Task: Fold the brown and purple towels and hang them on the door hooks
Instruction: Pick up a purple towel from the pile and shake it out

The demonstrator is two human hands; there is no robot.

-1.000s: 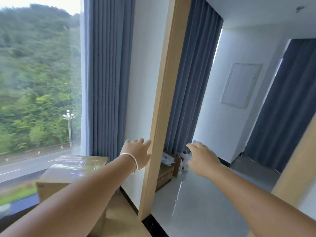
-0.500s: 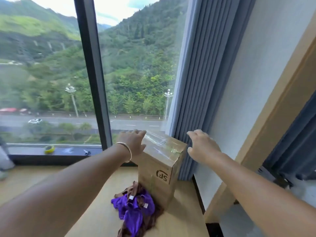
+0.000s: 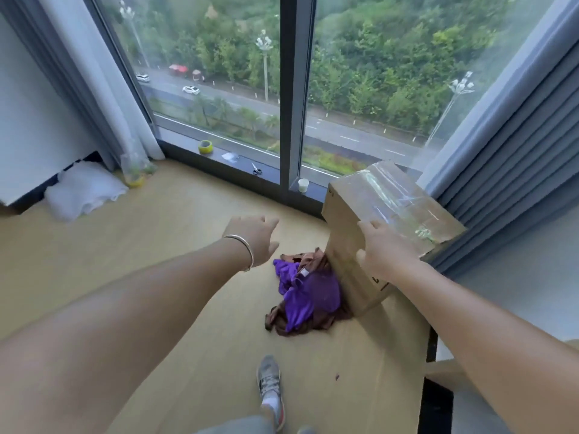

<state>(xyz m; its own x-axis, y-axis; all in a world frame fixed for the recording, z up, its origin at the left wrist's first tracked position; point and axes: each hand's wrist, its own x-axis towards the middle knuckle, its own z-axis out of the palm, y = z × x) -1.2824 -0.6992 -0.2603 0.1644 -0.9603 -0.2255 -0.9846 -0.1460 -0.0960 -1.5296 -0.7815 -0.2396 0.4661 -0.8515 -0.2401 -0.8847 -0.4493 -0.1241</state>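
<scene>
A crumpled purple towel [image 3: 308, 292] lies on top of a crumpled brown towel [image 3: 316, 322] on the wooden floor, right against the foot of a tall cardboard box [image 3: 385, 202]. My left hand [image 3: 255, 238], a bangle on its wrist, hovers above the floor up and left of the towels, fingers spread and holding nothing. My right hand [image 3: 383, 250] hangs in front of the box's near edge, fingers loosely extended, empty. Whether it touches the box I cannot tell. No door hooks are in view.
A large window with a dark sill [image 3: 238, 166] runs across the back; a tape roll [image 3: 206, 147], scissors [image 3: 257, 169] and a small cup [image 3: 303, 185] sit on it. Grey curtains [image 3: 513, 170] hang at right. A white bag [image 3: 83, 189] lies at left. My shoe [image 3: 269, 380] is below.
The view has swung left and down, from a doorway to the window floor. The towels and box have come into full view, and both hands stay outstretched and empty.
</scene>
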